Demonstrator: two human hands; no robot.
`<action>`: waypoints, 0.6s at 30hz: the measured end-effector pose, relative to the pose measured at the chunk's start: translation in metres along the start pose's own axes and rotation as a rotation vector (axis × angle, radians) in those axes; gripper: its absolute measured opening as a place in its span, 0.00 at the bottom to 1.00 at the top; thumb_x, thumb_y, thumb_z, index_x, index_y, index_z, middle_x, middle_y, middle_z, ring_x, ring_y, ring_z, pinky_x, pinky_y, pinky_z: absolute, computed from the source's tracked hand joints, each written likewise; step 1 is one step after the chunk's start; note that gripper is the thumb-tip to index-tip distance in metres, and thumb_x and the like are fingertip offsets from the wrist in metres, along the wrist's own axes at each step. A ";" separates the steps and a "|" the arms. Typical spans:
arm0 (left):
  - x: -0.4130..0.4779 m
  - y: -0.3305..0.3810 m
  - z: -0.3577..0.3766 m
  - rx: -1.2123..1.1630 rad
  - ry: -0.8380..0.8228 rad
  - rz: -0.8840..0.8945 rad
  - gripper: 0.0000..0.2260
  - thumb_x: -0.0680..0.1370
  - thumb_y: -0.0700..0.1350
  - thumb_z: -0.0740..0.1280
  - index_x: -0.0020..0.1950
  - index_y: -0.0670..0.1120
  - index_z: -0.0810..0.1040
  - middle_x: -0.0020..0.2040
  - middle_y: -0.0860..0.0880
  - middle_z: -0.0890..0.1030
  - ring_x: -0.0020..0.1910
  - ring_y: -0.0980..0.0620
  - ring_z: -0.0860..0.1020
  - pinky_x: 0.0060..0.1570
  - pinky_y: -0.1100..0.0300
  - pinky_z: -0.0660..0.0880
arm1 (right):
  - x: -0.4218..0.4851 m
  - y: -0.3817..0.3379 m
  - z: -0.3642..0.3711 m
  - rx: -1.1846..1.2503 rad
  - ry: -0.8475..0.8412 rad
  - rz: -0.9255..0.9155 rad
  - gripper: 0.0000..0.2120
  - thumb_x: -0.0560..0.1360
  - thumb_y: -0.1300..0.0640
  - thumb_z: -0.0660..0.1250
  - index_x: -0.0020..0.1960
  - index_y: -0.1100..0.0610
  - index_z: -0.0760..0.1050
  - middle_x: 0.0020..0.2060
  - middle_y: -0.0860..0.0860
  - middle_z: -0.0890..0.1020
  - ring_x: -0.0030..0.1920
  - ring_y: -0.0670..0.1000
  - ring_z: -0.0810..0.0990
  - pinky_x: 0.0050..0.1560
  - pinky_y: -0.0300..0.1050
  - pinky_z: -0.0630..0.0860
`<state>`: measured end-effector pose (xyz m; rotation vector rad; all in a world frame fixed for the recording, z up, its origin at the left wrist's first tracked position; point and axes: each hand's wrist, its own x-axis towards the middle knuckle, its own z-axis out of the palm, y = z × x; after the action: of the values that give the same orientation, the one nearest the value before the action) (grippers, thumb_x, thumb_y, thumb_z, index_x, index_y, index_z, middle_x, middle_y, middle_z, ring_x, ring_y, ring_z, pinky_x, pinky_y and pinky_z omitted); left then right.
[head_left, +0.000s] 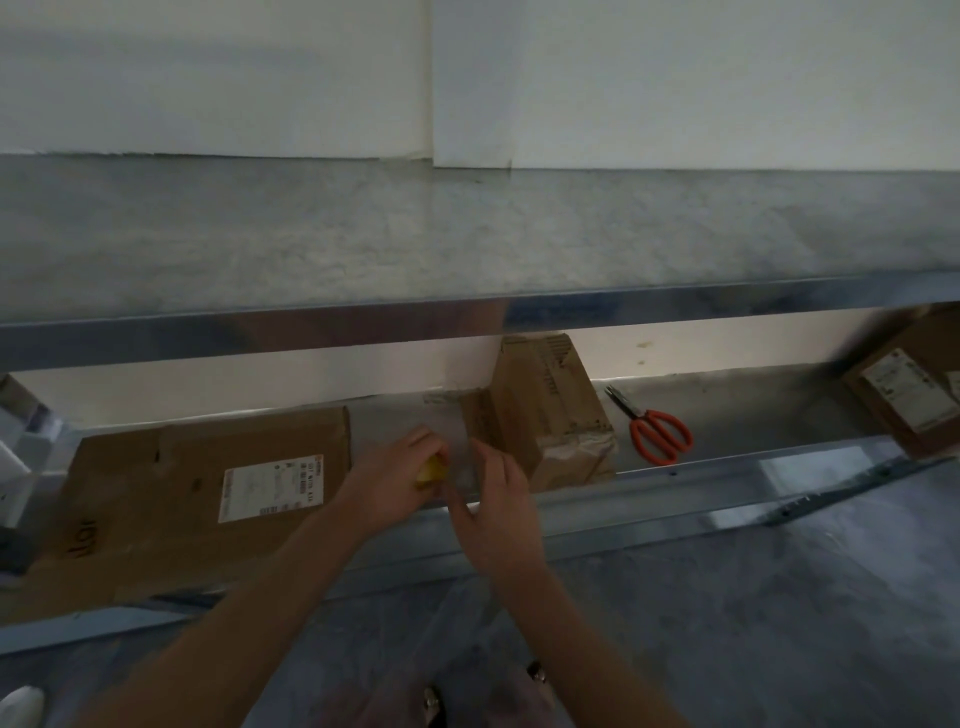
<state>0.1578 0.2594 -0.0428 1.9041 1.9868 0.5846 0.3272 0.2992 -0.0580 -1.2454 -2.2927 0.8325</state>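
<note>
My left hand (389, 480) grips a small yellow object (432, 472), mostly hidden in its fingers. Just to its right, my right hand (498, 499) pinches a clear plastic bag (460, 457) that hangs down over the front rail of the lower metal shelf (675, 493). The two hands nearly touch at the bag's top. What the yellow object is cannot be told.
A large flat cardboard box (182, 493) with a white label lies left of the hands, a smaller taped box (545, 415) right behind them. Orange-handled scissors (657, 431) lie further right, another labelled box (914, 395) at far right. An upper shelf (467, 244) overhangs.
</note>
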 end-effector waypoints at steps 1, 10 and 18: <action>-0.003 0.000 0.003 0.027 0.017 0.003 0.12 0.71 0.49 0.72 0.52 0.51 0.75 0.53 0.55 0.74 0.49 0.55 0.76 0.44 0.55 0.75 | 0.003 0.001 0.004 0.050 -0.043 0.090 0.24 0.76 0.44 0.66 0.68 0.55 0.72 0.62 0.50 0.77 0.63 0.50 0.74 0.62 0.44 0.73; -0.028 -0.002 0.025 -0.273 -0.054 -0.155 0.23 0.79 0.58 0.59 0.72 0.50 0.69 0.63 0.53 0.74 0.60 0.56 0.73 0.57 0.70 0.66 | 0.024 0.019 -0.001 0.136 -0.129 0.243 0.02 0.76 0.53 0.69 0.44 0.48 0.79 0.36 0.41 0.80 0.39 0.42 0.78 0.38 0.28 0.68; -0.011 -0.026 0.027 0.034 0.009 -0.117 0.18 0.75 0.48 0.69 0.65 0.49 0.75 0.61 0.47 0.78 0.58 0.46 0.76 0.51 0.54 0.74 | 0.010 0.018 0.018 0.157 -0.097 0.259 0.04 0.75 0.53 0.71 0.42 0.51 0.79 0.37 0.45 0.82 0.39 0.45 0.79 0.40 0.34 0.68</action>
<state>0.1498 0.2500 -0.0800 1.7927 2.1091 0.5321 0.3223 0.3093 -0.0832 -1.4776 -2.1175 1.1614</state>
